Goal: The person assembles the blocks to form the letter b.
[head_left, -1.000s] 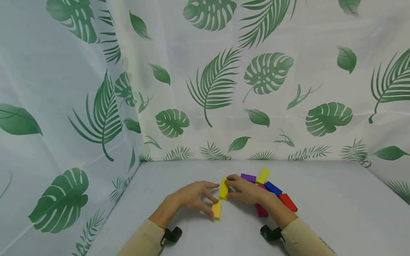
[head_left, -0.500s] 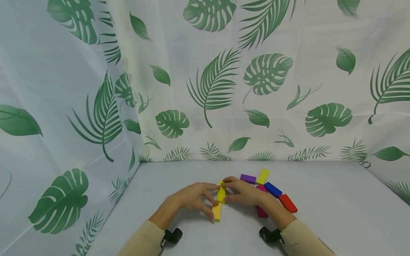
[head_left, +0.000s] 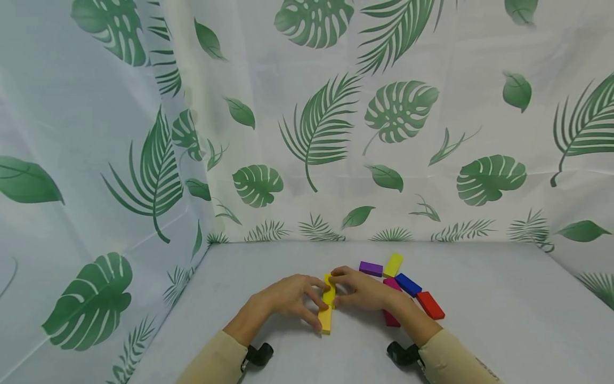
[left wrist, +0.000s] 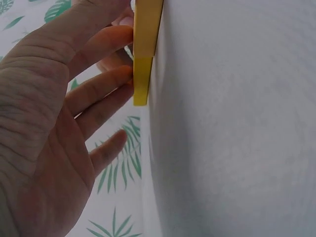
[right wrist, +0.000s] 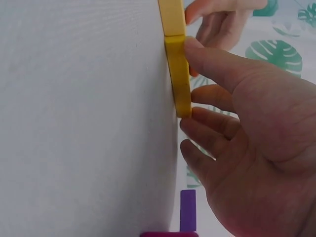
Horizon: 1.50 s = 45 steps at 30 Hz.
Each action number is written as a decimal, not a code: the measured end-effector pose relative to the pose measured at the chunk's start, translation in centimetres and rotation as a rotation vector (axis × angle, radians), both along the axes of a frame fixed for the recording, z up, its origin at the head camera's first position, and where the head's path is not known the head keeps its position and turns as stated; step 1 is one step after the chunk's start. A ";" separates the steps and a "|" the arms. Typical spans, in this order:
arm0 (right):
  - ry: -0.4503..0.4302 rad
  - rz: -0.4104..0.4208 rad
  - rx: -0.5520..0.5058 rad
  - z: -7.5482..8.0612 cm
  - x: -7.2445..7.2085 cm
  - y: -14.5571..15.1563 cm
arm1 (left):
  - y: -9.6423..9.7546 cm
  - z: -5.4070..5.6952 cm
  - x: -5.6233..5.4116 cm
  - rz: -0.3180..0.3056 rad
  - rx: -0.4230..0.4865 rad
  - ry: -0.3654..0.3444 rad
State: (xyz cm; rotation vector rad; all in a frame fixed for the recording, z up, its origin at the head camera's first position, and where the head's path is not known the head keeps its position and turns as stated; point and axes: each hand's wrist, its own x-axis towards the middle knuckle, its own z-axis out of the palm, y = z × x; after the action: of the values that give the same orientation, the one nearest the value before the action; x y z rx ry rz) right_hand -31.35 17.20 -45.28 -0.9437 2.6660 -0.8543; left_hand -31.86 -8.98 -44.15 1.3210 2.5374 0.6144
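Note:
Two yellow wooden blocks lie end to end on the table between my hands. The nearer, a pale yellow block (head_left: 325, 321), is held by my left hand (head_left: 290, 296), with thumb at its near end and index finger by the joint. Just beyond it is a bright yellow block (head_left: 328, 294). My right hand (head_left: 363, 289) pinches that one, its thumb near the joint and fingers at the far end. In the right wrist view, the bright yellow block (right wrist: 178, 74) meets the pale yellow block (right wrist: 171, 17) end on. Other left fingers reach alongside the bright block.
Right of my right hand lie a purple block (head_left: 371, 268), another yellow block (head_left: 393, 264), a blue block (head_left: 408, 285) and a red block (head_left: 430, 305). My right forearm partly covers magenta (head_left: 391, 284) pieces. Leaf-printed cloth (head_left: 326, 202) hangs behind and at the left.
My right hand has brought the bright yellow block left and nearer, up against the pale one's far end. The left hand has stayed nearly still, and the pale block has shifted slightly nearer.

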 end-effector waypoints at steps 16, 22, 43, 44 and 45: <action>0.001 0.016 0.013 0.4 0.3 -0.2 | 0.2 0.3 0.1 -0.013 -0.017 -0.010; 0.019 0.045 0.008 0.4 0.3 -0.4 | 0.0 0.5 0.6 -0.017 -0.043 0.014; -0.056 0.020 -0.021 1.2 0.6 0.4 | 0.9 1.9 2.8 -0.051 -0.176 0.116; -0.053 0.008 -0.031 1.3 0.6 0.7 | 0.9 1.9 2.9 -0.044 -0.180 0.117; -0.048 -0.005 -0.043 1.4 0.6 0.9 | 0.9 2.0 2.9 -0.038 -0.185 0.116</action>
State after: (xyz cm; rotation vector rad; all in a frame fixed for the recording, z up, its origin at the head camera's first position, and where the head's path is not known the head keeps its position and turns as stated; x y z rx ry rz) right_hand -30.72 18.12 -43.87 -0.9151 2.6205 -0.9265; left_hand -28.92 -8.03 -42.17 1.3716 2.5794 0.2944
